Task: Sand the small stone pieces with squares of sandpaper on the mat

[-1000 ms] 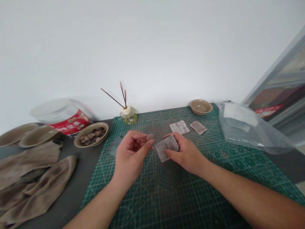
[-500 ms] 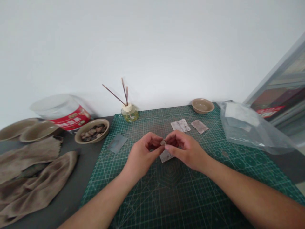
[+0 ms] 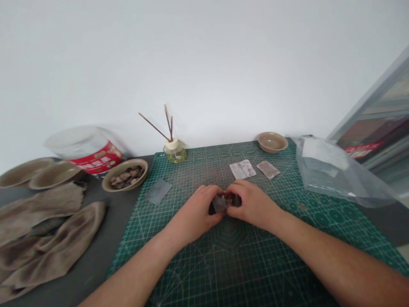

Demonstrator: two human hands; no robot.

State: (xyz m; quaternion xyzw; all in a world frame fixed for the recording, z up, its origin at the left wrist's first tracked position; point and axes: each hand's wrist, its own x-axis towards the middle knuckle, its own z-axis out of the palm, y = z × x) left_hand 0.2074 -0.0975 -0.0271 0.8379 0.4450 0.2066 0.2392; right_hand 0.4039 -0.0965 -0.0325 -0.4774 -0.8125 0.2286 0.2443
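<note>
We see a dark green mat point(image 3: 179, 264) ruled with a pale grid (circles and nested hexagons too), a grey held piece point(image 3: 219, 204), a whitish sheet point(image 3: 243, 169) smudged dark, a brownish-grey patch point(image 3: 268, 169), brown and blackish stones point(image 3: 126, 177), a tan bowl point(image 3: 272, 142), a red label point(image 3: 100, 162) with white lettering, yellow-green liquid point(image 3: 179, 158), taupe cloth point(image 3: 68, 251) and a white wall point(image 3: 211, 64).
</note>
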